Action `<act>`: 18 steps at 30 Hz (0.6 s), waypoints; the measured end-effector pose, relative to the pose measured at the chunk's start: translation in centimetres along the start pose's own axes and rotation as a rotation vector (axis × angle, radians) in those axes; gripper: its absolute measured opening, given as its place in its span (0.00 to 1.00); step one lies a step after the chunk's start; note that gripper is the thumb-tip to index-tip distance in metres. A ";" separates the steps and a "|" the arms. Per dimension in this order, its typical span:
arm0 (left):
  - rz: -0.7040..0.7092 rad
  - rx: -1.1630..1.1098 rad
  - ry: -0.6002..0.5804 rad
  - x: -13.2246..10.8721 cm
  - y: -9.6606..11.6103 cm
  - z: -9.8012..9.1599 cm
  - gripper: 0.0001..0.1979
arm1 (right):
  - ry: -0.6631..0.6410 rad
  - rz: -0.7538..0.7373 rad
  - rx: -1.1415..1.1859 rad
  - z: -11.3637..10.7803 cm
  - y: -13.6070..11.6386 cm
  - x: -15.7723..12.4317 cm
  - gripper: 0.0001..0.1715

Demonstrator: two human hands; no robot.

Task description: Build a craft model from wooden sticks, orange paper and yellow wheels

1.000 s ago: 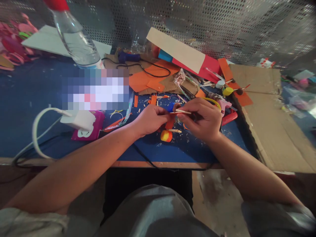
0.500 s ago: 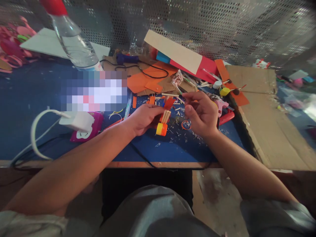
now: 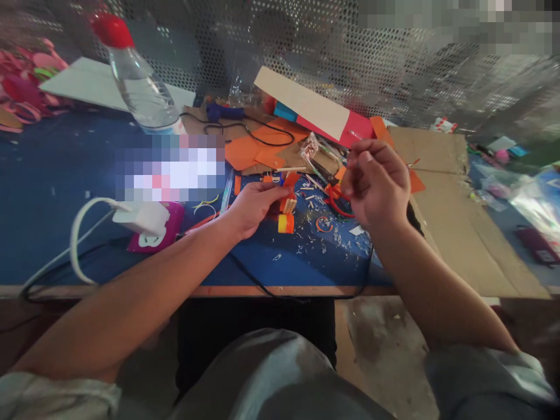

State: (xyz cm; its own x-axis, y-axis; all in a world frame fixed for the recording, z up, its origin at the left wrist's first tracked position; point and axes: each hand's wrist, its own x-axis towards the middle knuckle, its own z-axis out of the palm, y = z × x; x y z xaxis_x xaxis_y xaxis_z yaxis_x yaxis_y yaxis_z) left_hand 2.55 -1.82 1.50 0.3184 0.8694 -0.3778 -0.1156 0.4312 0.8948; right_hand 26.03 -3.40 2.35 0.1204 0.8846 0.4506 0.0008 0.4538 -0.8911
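Note:
My left hand (image 3: pixel 258 210) grips a small orange card model (image 3: pixel 289 185) between thumb and fingers, over the blue tabletop. A bundle of short wooden sticks (image 3: pixel 289 205) shows on the model, with a yellow-and-orange roll (image 3: pixel 286 223) at its near end. My right hand (image 3: pixel 380 184) is raised to the right of the model, apart from it, its fingers curled and pinched together; whatever they hold, if anything, is too small to make out. A red-orange handle (image 3: pixel 338 201) lies on the table just left of that hand.
White scraps (image 3: pixel 326 245) litter the table around the model. Orange sheets (image 3: pixel 245 146) and a glue gun (image 3: pixel 225 111) lie behind. At left stand a bottle (image 3: pixel 146 93) and a white charger (image 3: pixel 142 217) on a purple power socket (image 3: pixel 175 224). Cardboard (image 3: pixel 459 233) covers the right side.
My right hand has moved up and to the right, away from the model. My left hand keeps its hold on the model, which is tilted slightly differently. The view has shifted a little.

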 end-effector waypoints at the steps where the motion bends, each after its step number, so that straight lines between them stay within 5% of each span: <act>1: 0.026 -0.004 -0.004 0.1 -0.1 0.0 0.09 | -0.026 0.048 0.030 -0.5 -0.6 0.6 0.19; 6: 0.088 0.002 -0.020 0.2 -0.5 -0.2 0.10 | -0.115 0.156 -0.079 -4.6 -2.6 2.6 0.16; 12: 0.128 0.017 -0.069 0.4 -1.0 -0.4 0.10 | -0.133 0.028 -1.184 -13.0 -1.7 1.0 0.09; 18: 0.125 -0.002 -0.083 0.4 -0.9 -0.3 0.10 | -0.178 0.332 -1.568 -16.8 -0.4 -0.4 0.19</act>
State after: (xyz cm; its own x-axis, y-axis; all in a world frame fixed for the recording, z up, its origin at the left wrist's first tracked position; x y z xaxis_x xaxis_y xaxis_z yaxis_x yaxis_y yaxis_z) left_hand 2.47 -1.82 0.46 0.3781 0.8934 -0.2427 -0.1612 0.3217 0.9330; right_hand 42.68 -5.79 1.66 0.2109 0.9679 0.1367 0.9767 -0.2029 -0.0697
